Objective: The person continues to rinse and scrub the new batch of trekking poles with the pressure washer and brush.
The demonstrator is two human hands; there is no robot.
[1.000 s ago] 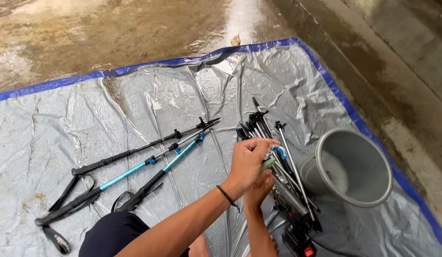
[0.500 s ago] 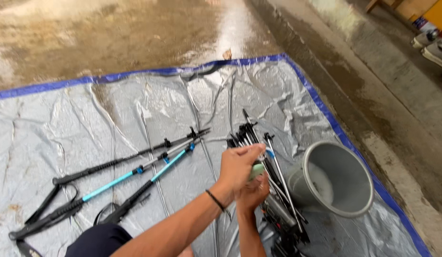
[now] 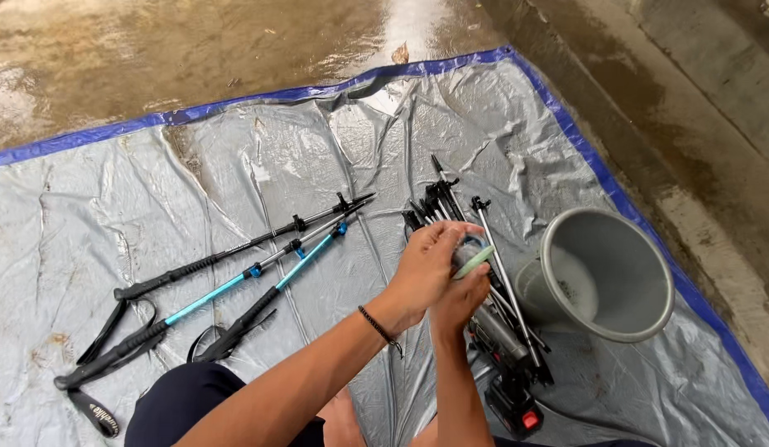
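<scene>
**Items on the grey tarp, as seen from your head camera**

Container: one grey plastic bucket (image 3: 604, 277), tipped on its side at your right, mouth turned toward you. Its inner wall shows only a pale wet patch low down; you can see nothing solid in it. Its base end lies just beside the bundle of poles.

Held item: a small light-green strip (image 3: 475, 261) pokes out between your two hands. Your left hand (image 3: 426, 273) is curled over it from above, fingers closed; your right hand (image 3: 460, 300) comes up from below and grips the same item, thumb against it. The two hands are pressed together, both clamped on it, directly above the bundle. More of the item than the green edge and a greyish round part is hidden by your fingers.

Bundle: folded black and silver trekking poles (image 3: 475, 273) lie under your hands, tips pointing away from you. A black block with a red button (image 3: 517, 410) sits at the near end.

Loose poles: three extended trekking poles (image 3: 235, 277) lie to your left, well apart from the bucket; one has a bright blue shaft, the others are black. Their straps trail near your knee.

Labels: a black tag with white lettering (image 3: 96, 414) lies at the lower left.

Ground sheet: grey tarp (image 3: 152, 190) with a blue hem, spread on wet concrete (image 3: 152, 58).
</scene>
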